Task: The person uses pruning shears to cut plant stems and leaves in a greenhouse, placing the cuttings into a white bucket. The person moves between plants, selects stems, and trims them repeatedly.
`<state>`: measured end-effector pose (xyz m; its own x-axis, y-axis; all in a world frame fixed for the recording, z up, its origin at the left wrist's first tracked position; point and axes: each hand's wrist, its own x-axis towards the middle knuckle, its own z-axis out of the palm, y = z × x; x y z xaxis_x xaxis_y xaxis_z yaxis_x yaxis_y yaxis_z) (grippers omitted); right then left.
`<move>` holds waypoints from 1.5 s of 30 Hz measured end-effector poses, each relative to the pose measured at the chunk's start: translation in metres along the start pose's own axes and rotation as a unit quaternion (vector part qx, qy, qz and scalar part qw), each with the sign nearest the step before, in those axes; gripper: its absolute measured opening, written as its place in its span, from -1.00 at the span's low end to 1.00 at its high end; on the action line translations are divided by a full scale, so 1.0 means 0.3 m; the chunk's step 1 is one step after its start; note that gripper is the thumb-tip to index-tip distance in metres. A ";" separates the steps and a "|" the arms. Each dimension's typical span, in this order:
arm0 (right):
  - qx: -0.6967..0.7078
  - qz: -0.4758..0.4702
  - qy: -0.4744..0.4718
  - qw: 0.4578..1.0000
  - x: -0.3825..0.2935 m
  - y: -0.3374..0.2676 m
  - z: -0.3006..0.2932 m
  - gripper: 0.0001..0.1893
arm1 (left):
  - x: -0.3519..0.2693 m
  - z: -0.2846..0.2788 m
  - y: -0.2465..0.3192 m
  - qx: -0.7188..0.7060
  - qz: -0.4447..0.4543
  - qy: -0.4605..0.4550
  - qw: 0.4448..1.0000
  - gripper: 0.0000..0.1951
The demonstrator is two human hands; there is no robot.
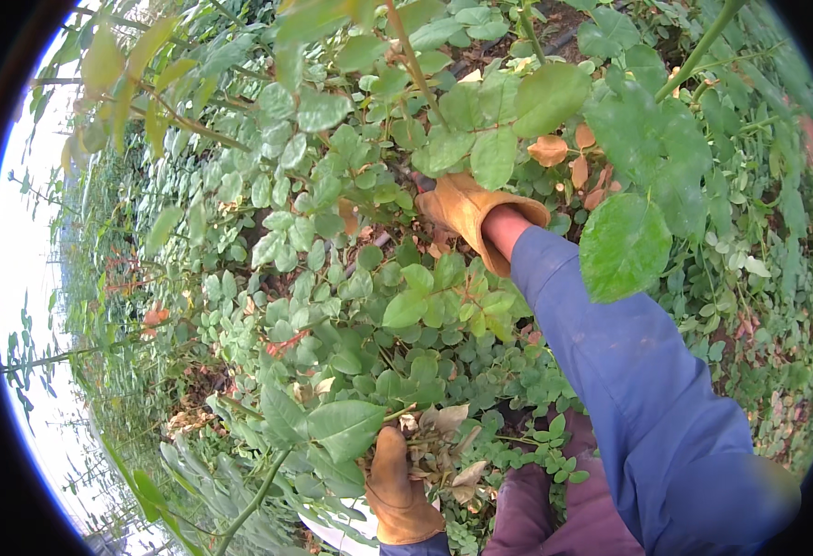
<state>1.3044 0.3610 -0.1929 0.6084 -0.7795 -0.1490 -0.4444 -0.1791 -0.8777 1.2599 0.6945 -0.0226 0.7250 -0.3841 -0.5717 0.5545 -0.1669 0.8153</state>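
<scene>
My right hand (451, 205) wears a tan leather work glove and reaches into the rose bushes at the upper middle. Its fingers are largely hidden by leaves; a small red and dark part, perhaps a tool handle (423, 182), shows at them. Low in the view, my left hand (396, 486), in a similar glove with the thumb up, is around a bunch of dry, curled leaves (441, 445) and a green leafy stem. Its fingers are mostly covered by the foliage.
Dense green rose foliage (406, 306) surrounds both hands. A leafy stem (253, 504) rises at the lower left, and thick stems (701, 52) cross the top. Dark tubing (371, 251) lies among the plants. My maroon-trousered legs (528, 511) are at the bottom, near a white surface (340, 532).
</scene>
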 end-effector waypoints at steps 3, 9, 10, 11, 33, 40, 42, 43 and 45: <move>-0.005 0.057 -0.052 0.997 0.039 0.021 0.011 -0.56 | 0.002 -0.002 0.000 -0.002 0.023 0.007 1.000 -0.52; -0.027 0.041 -0.079 0.996 0.047 0.029 -0.030 -0.56 | -0.012 -0.044 -0.006 0.015 -0.024 0.011 1.000 -0.49; -0.026 0.040 -0.080 0.996 0.044 0.026 -0.037 -0.56 | -0.002 -0.056 -0.013 -0.004 -0.025 0.009 1.000 -0.45; -0.026 0.038 -0.080 0.996 0.046 0.024 -0.044 -0.56 | 0.007 -0.067 -0.022 -0.020 -0.010 -0.001 1.000 -0.40; 0.217 -0.106 -0.054 0.969 -0.085 0.218 0.025 -0.59 | 0.066 -0.215 -0.148 0.031 0.112 0.001 0.993 -0.32; -0.040 -0.112 -0.080 0.990 -0.264 0.183 0.040 -0.67 | 0.040 -0.175 -0.125 0.038 0.048 0.022 0.998 -0.36; -0.065 -0.081 -0.160 0.982 -0.276 0.135 0.062 -0.68 | 0.038 -0.155 -0.116 0.054 0.041 0.009 0.998 -0.34; -0.036 -0.072 -0.094 0.992 -0.313 0.115 0.078 -0.71 | 0.039 -0.144 -0.111 0.059 0.039 0.004 0.997 -0.33; -0.107 -0.224 0.034 0.968 -0.336 0.078 0.112 -0.75 | 0.037 -0.112 -0.099 0.066 0.036 -0.006 0.997 -0.30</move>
<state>1.2549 0.4555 -0.2137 0.7296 -0.6319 0.2614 -0.2767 -0.6223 -0.7322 1.2651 0.7256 -0.0563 0.7548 -0.4108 -0.5114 0.4427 -0.2563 0.8593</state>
